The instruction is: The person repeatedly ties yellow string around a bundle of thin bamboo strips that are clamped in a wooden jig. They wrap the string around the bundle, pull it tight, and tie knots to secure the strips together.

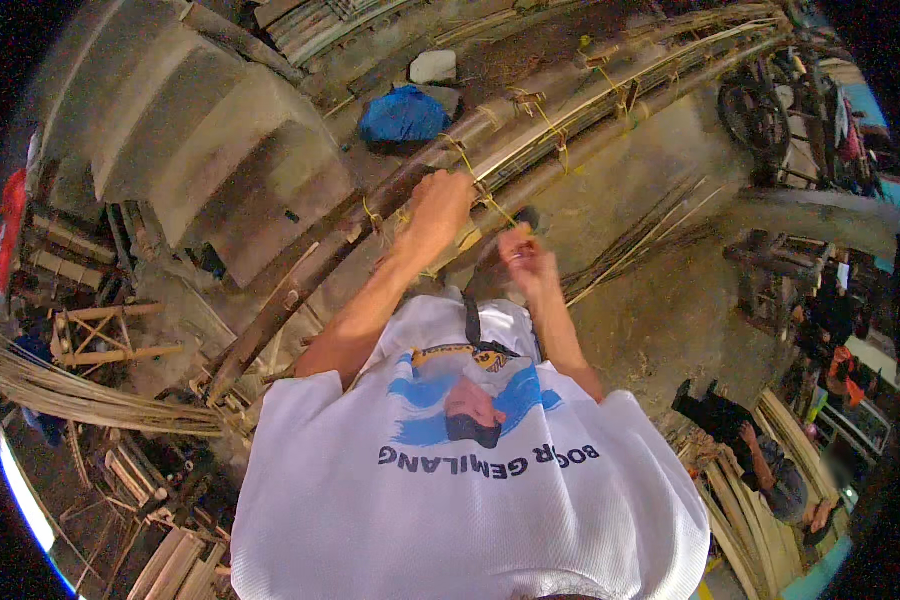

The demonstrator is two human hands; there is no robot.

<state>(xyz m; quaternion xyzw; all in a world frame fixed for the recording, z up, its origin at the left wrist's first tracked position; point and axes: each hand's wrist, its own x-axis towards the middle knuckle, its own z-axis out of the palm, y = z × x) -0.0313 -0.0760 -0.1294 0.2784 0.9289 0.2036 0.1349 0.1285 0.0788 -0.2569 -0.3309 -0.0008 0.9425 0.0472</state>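
A long bamboo frame slants across in front of me: a thick brown pole (280,300), a nearer pole (595,135) and a bundle of thin strips (530,141) between them. Yellow cord (496,208) loops round it at several spots. My left hand (444,203) is closed against the frame beside one cord loop; what its fingers pinch is hidden. Lower and to the right, slightly smeared by motion, my right hand (530,264) is closed on the yellow cord, which runs taut from the frame down to its fingers.
Beyond the frame lie a blue plastic bag (404,114) and a pale block (433,67). Thin loose sticks (640,245) rest on the floor at right. Curved strips (100,395) and a small wooden frame (105,335) are at left. A person (760,465) sits among slats at lower right.
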